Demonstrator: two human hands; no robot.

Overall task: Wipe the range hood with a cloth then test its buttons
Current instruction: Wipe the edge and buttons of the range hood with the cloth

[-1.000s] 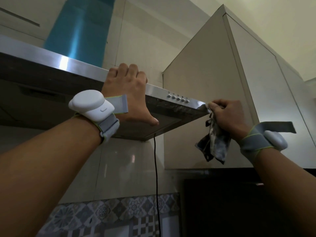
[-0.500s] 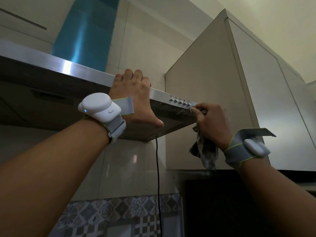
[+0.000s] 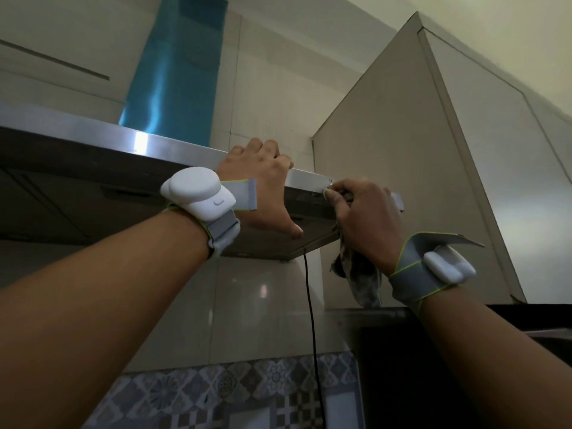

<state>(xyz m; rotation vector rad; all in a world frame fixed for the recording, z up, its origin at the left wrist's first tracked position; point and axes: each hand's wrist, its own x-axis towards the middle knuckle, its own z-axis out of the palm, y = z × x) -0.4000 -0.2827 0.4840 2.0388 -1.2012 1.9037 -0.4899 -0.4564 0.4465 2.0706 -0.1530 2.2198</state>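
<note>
Home kitchen, seen from below. A stainless range hood (image 3: 93,133) with a blue-filmed chimney (image 3: 176,66) is mounted on a tiled wall (image 3: 272,88), gripped by the left hand (image 3: 263,187). A beige wall cabinet (image 3: 387,150) is fixed just right of the right hand (image 3: 365,224). Patterned backsplash tiles (image 3: 232,391) are seen below both hands.

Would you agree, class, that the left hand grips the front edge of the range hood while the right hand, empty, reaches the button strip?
Not quite. The head view shows the right hand is not empty: a cloth hangs from its grip. The rest stands: the left hand grips the front edge of the range hood, and the right is at the button strip.
</note>
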